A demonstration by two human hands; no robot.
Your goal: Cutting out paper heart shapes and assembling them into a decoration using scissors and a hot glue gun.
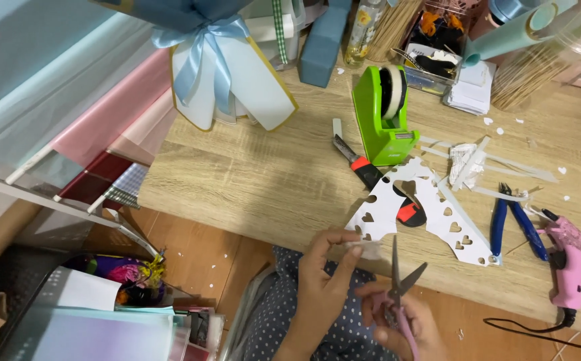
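left hand (322, 262) pinches a paper scrap (364, 249) off the table's (250, 180) near edge | right hand (401, 324) grips scissors (401, 284) (blades apart, ready) | punched sheet (431, 207) beside

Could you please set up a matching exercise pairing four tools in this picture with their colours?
Things:
1. Tape dispenser
2. Glue gun
3. Pliers
4. Utility knife

Colours:
A. Pink
B. Black and red
C. Bright green
D. Blue handles

Pairs: 1-C, 2-A, 3-D, 4-B
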